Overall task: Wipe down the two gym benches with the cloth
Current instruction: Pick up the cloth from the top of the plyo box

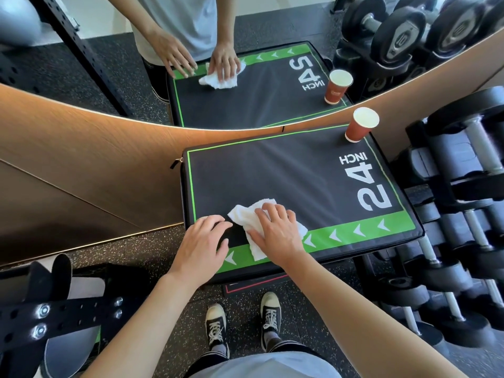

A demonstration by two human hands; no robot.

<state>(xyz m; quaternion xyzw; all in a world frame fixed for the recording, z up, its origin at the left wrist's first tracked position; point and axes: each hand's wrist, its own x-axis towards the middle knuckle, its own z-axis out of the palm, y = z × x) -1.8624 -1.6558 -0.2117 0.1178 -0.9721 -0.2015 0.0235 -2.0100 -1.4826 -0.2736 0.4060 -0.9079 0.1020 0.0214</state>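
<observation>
A black padded bench (286,175) with green edging and a white "24 INCH" print stands in front of me against a mirrored wall. A crumpled white cloth (245,214) lies on its near left part. My right hand (275,227) presses flat on the cloth with fingers spread. My left hand (203,241) rests flat on the bench's near left corner, just beside the cloth, holding nothing.
A red paper cup (361,125) stands upright on the bench's far right corner. A rack of black dumbbells (458,214) fills the right side. A black metal frame (41,315) sits at lower left. The mirror (245,77) behind reflects the bench and hands.
</observation>
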